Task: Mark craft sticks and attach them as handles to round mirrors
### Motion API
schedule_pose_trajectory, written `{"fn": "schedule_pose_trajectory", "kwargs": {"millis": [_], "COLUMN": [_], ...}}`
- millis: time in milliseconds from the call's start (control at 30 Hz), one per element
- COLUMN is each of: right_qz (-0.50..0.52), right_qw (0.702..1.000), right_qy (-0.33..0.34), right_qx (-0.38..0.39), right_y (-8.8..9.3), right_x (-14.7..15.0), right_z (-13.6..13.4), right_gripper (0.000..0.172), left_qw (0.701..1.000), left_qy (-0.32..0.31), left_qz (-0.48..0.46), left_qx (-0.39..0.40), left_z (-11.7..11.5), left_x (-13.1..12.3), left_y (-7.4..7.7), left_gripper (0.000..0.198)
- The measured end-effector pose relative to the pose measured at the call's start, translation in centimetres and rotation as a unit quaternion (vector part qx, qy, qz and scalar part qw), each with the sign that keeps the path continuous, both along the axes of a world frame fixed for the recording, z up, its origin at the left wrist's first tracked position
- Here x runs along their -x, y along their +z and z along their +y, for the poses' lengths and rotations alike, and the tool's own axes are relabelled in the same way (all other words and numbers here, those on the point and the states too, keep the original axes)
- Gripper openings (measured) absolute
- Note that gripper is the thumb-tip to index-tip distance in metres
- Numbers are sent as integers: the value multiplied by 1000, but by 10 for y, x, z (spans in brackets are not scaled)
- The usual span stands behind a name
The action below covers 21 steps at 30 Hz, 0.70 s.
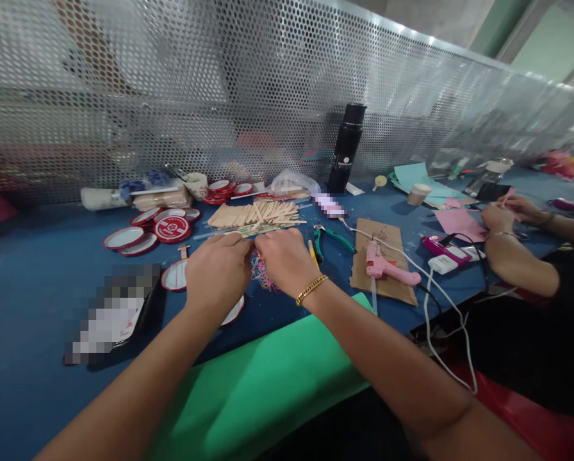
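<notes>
My left hand and my right hand are side by side over the blue table, fingers curled together, pinching something small where they meet. What they hold is hidden by the knuckles. A tangle of thin coloured rubber bands lies just under and between the hands. A pile of flat wooden sticks lies right beyond my fingertips. A gold bracelet is on my right wrist.
Red-rimmed round lids lie at left, a pink glue gun on cardboard at right, green-handled pliers, a black bottle, a green sheet near me. Another person's hands work at far right. A perforated metal screen backs the table.
</notes>
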State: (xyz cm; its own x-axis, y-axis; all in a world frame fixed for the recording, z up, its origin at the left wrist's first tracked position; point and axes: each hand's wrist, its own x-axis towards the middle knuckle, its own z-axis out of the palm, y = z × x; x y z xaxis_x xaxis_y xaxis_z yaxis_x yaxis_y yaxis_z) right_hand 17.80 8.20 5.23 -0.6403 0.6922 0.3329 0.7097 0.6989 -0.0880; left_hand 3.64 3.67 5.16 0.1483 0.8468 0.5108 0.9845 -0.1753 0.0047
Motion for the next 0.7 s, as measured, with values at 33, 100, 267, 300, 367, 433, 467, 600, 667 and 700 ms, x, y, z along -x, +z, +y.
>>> {"fn": "schedule_pose_trajectory", "kwargs": {"millis": [33, 100, 267, 300, 367, 433, 467, 600, 667, 700], "right_qz": [-5, -17, 139, 197, 303, 369, 384, 379, 369, 367], "right_qw": [1000, 998, 953, 934, 898, 881, 879, 895, 906, 909], "right_qy": [5, 30, 174, 192, 188, 148, 125, 38, 10, 2], "right_qx": [7, 45, 203, 230, 257, 255, 252, 232, 207, 199], "right_y": [0, 0, -2, -2, -2, -4, -6, -16, -22, -24], "right_x": [-2, -8, -23, -24, -23, -20, -19, -18, -18, -18], "right_z": [2, 9, 23, 25, 26, 26, 27, 31, 34, 35], "right_gripper": [26, 25, 32, 35, 37, 34, 30, 22, 25, 26], "left_qw": [1000, 996, 957, 948, 943, 951, 958, 981, 986, 987], "left_qy": [-17, -64, -187, -195, -187, -170, -165, -117, -98, -93], "left_qz": [-4, -20, -194, -230, -265, -254, -234, -152, -134, -131], "left_qx": [15, 57, 109, 103, 72, 39, 29, -8, -19, -22], "left_z": [2, 7, 15, 16, 19, 23, 25, 35, 40, 41], "left_x": [4, 12, 29, 31, 34, 37, 38, 47, 51, 53], "left_y": [1, 4, 10, 11, 9, 3, -1, -17, -21, -22], "left_gripper": [28, 27, 31, 31, 29, 28, 27, 24, 24, 25]}}
